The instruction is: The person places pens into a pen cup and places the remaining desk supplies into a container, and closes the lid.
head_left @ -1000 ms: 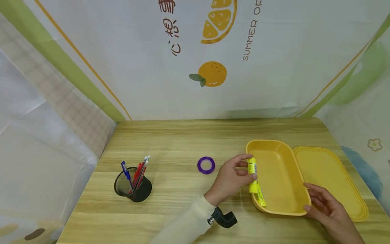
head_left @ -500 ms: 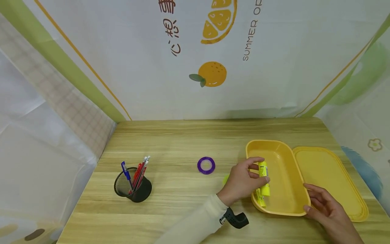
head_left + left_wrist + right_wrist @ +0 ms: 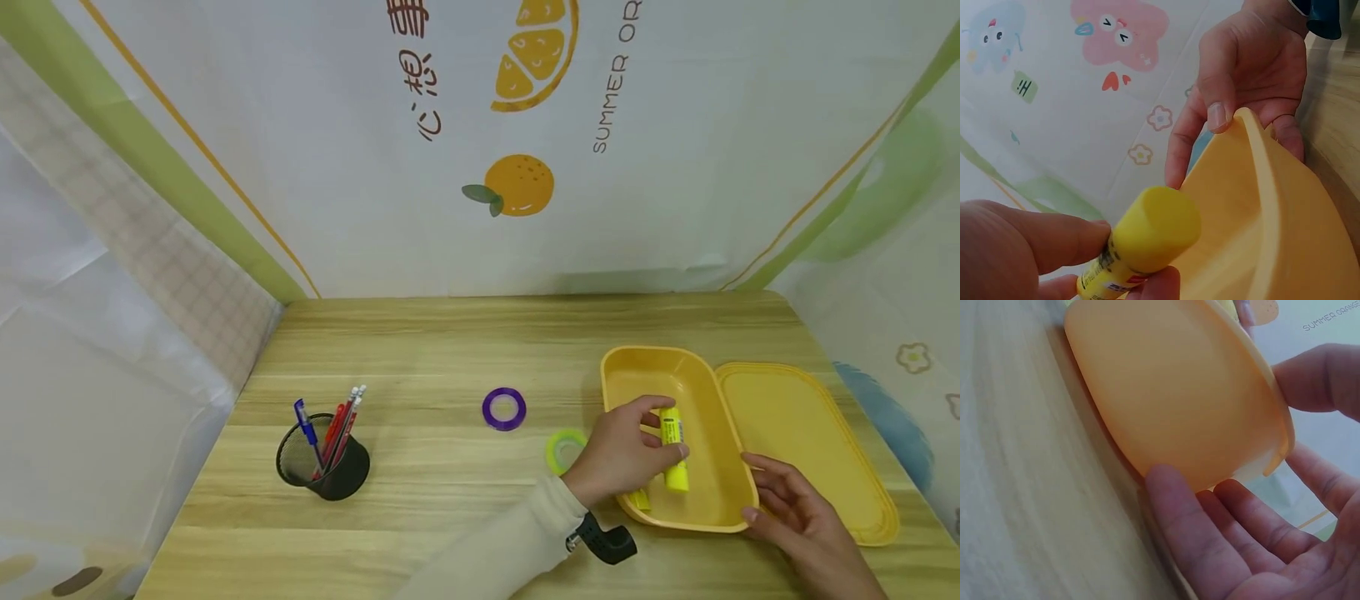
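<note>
Over the inside of an open yellow plastic box [image 3: 708,417], my left hand [image 3: 622,448] pinches a yellow glue stick [image 3: 676,468] between thumb and fingers. The glue stick's rounded yellow end [image 3: 1159,225] points toward the camera in the left wrist view. Another yellow item [image 3: 640,500] lies in the box's near left corner, mostly hidden by my left hand. My right hand [image 3: 806,521] grips the box's near right corner, thumb at the rim and fingers against the outer wall [image 3: 1166,394].
A yellow lid [image 3: 810,442] lies flat right of the box. To the left are a purple tape roll [image 3: 504,409] and a green tape roll [image 3: 562,446], partly covered by my left wrist. A black mesh pen cup [image 3: 348,471] with pens and pencils stands farther left.
My left hand has carried the glue stick rightward from the box's left rim to over its inside. The green tape roll has come into view behind the wrist. My right hand keeps its grip.
</note>
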Tool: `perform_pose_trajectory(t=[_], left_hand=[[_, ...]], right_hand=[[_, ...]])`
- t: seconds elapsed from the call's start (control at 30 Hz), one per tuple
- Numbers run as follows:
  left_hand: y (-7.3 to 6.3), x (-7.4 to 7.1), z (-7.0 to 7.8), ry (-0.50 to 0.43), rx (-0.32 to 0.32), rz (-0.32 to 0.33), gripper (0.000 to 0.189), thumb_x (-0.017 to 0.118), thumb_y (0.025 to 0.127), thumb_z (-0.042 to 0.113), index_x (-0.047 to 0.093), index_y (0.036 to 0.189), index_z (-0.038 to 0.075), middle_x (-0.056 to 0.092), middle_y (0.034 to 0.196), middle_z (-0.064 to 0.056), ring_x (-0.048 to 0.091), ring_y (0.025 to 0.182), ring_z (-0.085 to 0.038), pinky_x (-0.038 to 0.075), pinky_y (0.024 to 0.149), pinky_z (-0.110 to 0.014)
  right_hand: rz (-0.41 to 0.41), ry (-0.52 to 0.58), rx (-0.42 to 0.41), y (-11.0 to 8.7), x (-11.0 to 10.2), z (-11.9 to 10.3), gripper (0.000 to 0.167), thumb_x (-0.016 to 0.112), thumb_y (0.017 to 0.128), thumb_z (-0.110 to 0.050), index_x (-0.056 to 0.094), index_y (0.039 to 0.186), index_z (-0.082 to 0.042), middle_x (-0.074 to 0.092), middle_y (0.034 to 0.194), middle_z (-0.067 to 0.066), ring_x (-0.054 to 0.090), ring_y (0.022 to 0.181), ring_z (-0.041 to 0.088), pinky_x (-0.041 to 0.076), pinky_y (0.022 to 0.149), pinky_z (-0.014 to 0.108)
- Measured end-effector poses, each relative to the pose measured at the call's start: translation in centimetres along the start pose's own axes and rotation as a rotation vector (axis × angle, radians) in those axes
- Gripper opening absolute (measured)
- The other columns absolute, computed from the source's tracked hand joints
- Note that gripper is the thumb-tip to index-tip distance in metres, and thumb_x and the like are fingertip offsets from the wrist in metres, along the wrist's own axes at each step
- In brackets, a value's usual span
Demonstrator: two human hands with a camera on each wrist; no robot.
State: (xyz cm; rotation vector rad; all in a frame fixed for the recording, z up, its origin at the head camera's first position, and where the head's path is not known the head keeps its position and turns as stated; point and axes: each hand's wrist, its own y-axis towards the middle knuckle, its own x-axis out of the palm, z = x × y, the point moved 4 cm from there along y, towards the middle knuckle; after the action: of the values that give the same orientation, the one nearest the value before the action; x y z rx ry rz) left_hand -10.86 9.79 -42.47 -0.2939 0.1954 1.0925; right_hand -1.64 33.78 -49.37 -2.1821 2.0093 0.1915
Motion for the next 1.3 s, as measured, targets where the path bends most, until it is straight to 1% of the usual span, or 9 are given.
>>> perform_pose_trajectory(t=[0.1,0.23,0.33,0.5,0.67,0.8,0.9,1.07,1.3], left_hand=[[0.2,0.4,0.1,0.081,0.004,-0.013,0.054,0.085,0.091,0.023,0.065,0.141,0.027,0.068,0.111,0.009,0.063,0.084,0.006,0.054,0.067,-0.015],[0.4,0.9,0.4,0.233,0.033,-0.048,0.054,0.085,0.091,0.026,0.065,0.141,0.026,0.069,0.111,0.009,0.060,0.079,0.008,0.051,0.065,-0.012],[0.6,1.6,0.5,0.309,0.050,-0.075,0.054,0.085,0.091,0.028,0.065,0.141,0.025,0.069,0.109,0.009,0.059,0.076,0.009,0.049,0.064,-0.010],[1.1,2.7,0.4,0.338,0.038,-0.102,0.053,0.084,0.091,0.032,0.065,0.140,0.027,0.071,0.108,0.010,0.060,0.075,0.009,0.048,0.066,-0.009],[1.8,3.8,0.1,0.391,0.027,-0.101,0.052,0.085,0.090,0.035,0.065,0.138,0.029,0.072,0.105,0.011,0.059,0.083,0.006,0.047,0.070,-0.010],[2.4,4.7,-0.5,0.409,0.018,-0.099,0.052,0.086,0.089,0.034,0.066,0.137,0.029,0.069,0.098,0.013,0.056,0.082,0.005,0.046,0.070,-0.010],[2.6,5.1,-0.8,0.440,0.009,-0.101,0.051,0.086,0.089,0.035,0.067,0.136,0.028,0.069,0.093,0.015,0.054,0.080,0.004,0.045,0.070,-0.009],[2.8,5.3,-0.9,0.501,0.006,-0.100,0.051,0.086,0.089,0.036,0.067,0.135,0.029,0.071,0.096,0.017,0.056,0.084,0.004,0.046,0.074,-0.010],[2.7,5.2,-0.8,0.460,-0.015,-0.089,0.049,0.088,0.086,0.032,0.070,0.131,0.029,0.072,0.101,0.013,0.059,0.088,0.003,0.048,0.074,-0.012]], right_hand=[[-0.004,0.006,-0.006,0.1,0.1,-0.1,0.060,0.058,0.104,0.006,0.039,0.159,-0.009,0.064,0.130,-0.014,0.065,0.116,-0.005,0.063,0.082,0.022],[-0.004,0.017,0.011,0.1,0.0,0.1,0.060,0.058,0.105,0.005,0.039,0.159,-0.011,0.063,0.129,-0.014,0.065,0.115,-0.006,0.063,0.081,0.023],[-0.004,0.021,0.024,0.1,0.0,0.3,0.060,0.059,0.105,0.005,0.040,0.159,-0.013,0.063,0.129,-0.014,0.065,0.115,-0.006,0.064,0.080,0.025],[-0.018,0.039,0.016,0.1,0.1,0.3,0.060,0.057,0.105,0.006,0.039,0.159,-0.013,0.063,0.129,-0.013,0.066,0.114,-0.004,0.065,0.079,0.029],[-0.034,0.053,0.003,0.1,0.2,0.3,0.060,0.056,0.105,0.006,0.038,0.160,-0.012,0.063,0.130,-0.011,0.067,0.114,-0.001,0.066,0.078,0.033],[-0.041,0.075,0.001,0.1,0.2,0.3,0.060,0.055,0.105,0.007,0.038,0.159,-0.013,0.063,0.131,-0.011,0.067,0.114,-0.001,0.066,0.079,0.033],[-0.036,0.063,0.006,0.1,0.2,0.3,0.060,0.056,0.105,0.007,0.038,0.159,-0.013,0.064,0.130,-0.012,0.067,0.114,-0.001,0.066,0.079,0.031],[-0.022,0.024,0.022,0.2,0.1,0.3,0.060,0.058,0.105,0.005,0.038,0.159,-0.013,0.064,0.130,-0.014,0.066,0.115,-0.004,0.065,0.080,0.028],[-0.026,0.016,0.009,0.2,0.0,0.3,0.060,0.058,0.104,0.006,0.038,0.159,-0.010,0.064,0.129,-0.014,0.065,0.115,-0.005,0.064,0.081,0.026]])
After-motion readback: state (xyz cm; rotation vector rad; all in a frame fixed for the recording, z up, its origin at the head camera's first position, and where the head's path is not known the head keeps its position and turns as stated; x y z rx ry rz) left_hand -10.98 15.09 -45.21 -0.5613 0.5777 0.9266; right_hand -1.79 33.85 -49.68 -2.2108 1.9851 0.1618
